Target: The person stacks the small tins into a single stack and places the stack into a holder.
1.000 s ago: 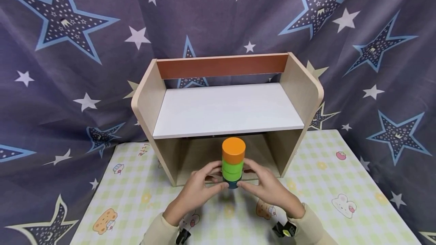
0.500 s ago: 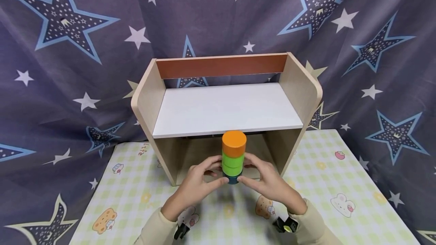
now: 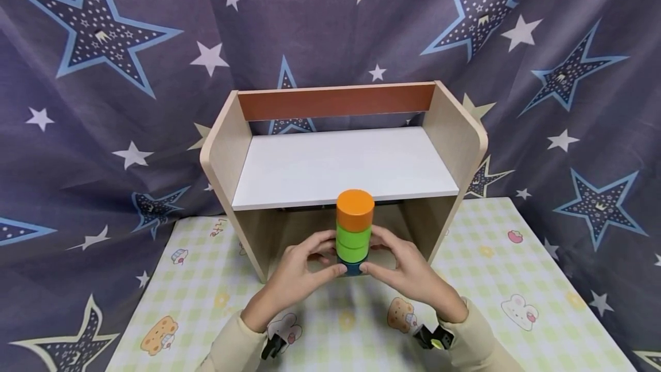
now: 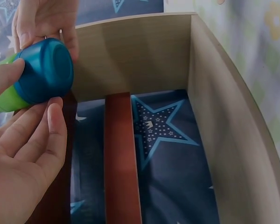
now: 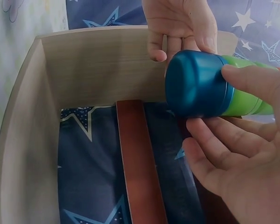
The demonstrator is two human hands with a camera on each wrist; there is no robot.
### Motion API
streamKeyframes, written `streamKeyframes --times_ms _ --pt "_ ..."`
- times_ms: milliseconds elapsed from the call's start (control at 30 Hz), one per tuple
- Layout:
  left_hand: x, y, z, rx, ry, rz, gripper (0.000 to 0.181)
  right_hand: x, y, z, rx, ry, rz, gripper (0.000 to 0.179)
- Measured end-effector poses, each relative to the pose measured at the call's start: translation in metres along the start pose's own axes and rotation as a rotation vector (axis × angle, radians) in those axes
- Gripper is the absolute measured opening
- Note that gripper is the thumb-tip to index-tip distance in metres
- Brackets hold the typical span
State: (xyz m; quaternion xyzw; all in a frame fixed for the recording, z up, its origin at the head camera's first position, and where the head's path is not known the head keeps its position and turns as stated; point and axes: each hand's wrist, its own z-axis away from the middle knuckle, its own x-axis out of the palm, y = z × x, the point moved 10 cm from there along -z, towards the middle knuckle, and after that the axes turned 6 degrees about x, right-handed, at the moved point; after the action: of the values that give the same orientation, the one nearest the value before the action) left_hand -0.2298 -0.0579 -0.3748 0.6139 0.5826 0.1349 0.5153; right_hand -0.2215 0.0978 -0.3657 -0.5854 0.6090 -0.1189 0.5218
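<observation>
An upright cylinder (image 3: 354, 237), orange on top, bright green with ring seams in the middle and dark blue at its base, is held between both hands in front of the shelf unit. On its left side, the left hand (image 3: 298, 271) grips it, thumb near the blue base. From the right, the right hand (image 3: 408, 268) holds it the same way. In the left wrist view, the rounded blue base (image 4: 49, 70) shows its recessed underside, with the left fingers (image 4: 35, 133) spread beneath it. The right wrist view shows the blue end (image 5: 196, 84) between the right thumb and fingers.
A wooden shelf unit stands behind, with a white upper shelf (image 3: 346, 165), a reddish-brown back rail (image 3: 338, 102) and tall side panels (image 3: 459, 125). Beneath the shelf is an open compartment. A green checked tablecloth (image 3: 196, 280) covers the table; a star-patterned curtain (image 3: 320, 22) hangs behind.
Both hands have lifted the cylinder slightly. Its orange top now overlaps the front edge of the white shelf in the head view. The grip looks the same.
</observation>
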Motion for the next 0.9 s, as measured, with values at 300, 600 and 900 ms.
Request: streamKeyframes --times_ms 300,600,900 --pt "-0.009 0.005 -0.007 0.068 0.029 -0.019 0.059 -0.008 -0.009 -0.008 -0.017 0.007 0.015 0.072" --pt "-0.016 0.014 -0.013 0.077 0.026 -0.006 0.056 -0.012 -0.013 -0.013 0.005 0.022 0.005 0.075" --pt "-0.023 0.028 -0.022 0.118 0.028 -0.032 0.059 -0.023 -0.022 -0.02 -0.007 0.048 -0.032 0.08"
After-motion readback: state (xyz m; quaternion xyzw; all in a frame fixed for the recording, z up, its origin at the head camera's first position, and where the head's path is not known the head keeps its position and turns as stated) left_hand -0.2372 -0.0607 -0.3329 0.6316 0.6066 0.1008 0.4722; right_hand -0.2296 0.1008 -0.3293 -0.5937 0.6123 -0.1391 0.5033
